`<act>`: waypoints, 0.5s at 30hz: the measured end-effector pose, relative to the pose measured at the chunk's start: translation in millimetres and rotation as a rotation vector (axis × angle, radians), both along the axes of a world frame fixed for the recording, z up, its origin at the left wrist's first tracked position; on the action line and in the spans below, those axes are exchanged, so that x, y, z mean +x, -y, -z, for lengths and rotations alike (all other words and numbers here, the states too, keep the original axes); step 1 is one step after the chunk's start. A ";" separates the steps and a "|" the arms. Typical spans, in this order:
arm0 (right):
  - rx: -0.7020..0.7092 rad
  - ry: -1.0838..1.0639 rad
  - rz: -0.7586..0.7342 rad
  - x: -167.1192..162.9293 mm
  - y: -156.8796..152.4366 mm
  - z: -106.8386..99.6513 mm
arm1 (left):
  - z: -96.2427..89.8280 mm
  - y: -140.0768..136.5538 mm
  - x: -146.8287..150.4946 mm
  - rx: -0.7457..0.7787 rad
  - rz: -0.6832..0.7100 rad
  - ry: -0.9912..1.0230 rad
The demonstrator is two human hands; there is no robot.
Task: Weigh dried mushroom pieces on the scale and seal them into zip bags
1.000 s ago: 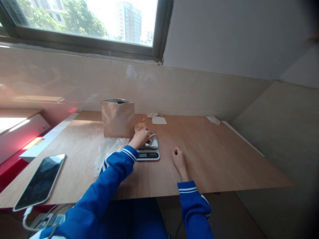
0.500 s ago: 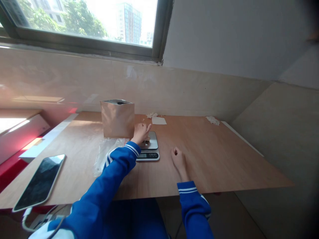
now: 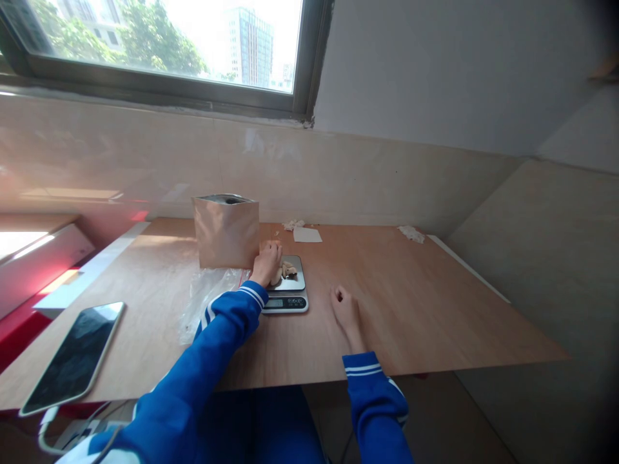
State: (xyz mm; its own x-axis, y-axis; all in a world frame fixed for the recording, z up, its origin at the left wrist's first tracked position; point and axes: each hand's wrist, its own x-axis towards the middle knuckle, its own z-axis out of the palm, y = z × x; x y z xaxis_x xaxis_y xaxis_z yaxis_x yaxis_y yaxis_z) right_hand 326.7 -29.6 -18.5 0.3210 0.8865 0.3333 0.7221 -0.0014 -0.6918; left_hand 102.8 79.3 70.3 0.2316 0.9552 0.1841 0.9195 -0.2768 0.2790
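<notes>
A kitchen scale (image 3: 293, 303) with a steel platform and a small display lies on the table in front of me. Several pale tan, dried-looking pieces (image 3: 289, 270) rest on its platform. My left hand (image 3: 267, 263) is at the platform's left side, covering part of it, with its fingers curled together; anything between them is hidden. Just behind that hand stands an upright tan foil pouch (image 3: 227, 235), its top open. To the right of the scale, my right hand (image 3: 345, 309) rests on the wood as a loose fist holding nothing.
A clear plastic bag (image 3: 200, 299) lies flat left of the scale. At the front left is a tablet (image 3: 75, 357) with a cable plugged in. A white card (image 3: 307, 234) and crumpled tissue (image 3: 293, 224) lie at the back, another tissue (image 3: 412, 233) at the far right.
My left hand has drawn left from over the scale platform toward the pouch, uncovering the tan pieces, and its fingers have curled in. My right hand has stayed put.
</notes>
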 end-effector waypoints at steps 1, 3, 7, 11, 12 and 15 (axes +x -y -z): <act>0.001 0.001 0.001 0.3 -0.1 0.5 | -3.3 1.6 -0.2 0.014 -0.011 0.003; -0.003 0.001 0.001 0.9 -0.1 1.7 | -15.8 5.8 -1.7 0.056 -0.033 0.009; -0.008 0.012 -0.006 1.9 0.0 4.2 | -60.1 13.8 -13.7 0.411 -0.037 0.111; -0.002 0.015 -0.016 1.7 0.9 4.8 | -94.6 6.1 -44.0 0.694 -0.173 0.239; -0.001 0.013 -0.018 1.6 1.1 4.7 | -97.2 1.8 -53.5 0.686 -0.181 0.244; 0.006 0.009 -0.024 1.5 1.6 3.9 | -94.5 -8.7 -78.6 0.612 -0.080 0.202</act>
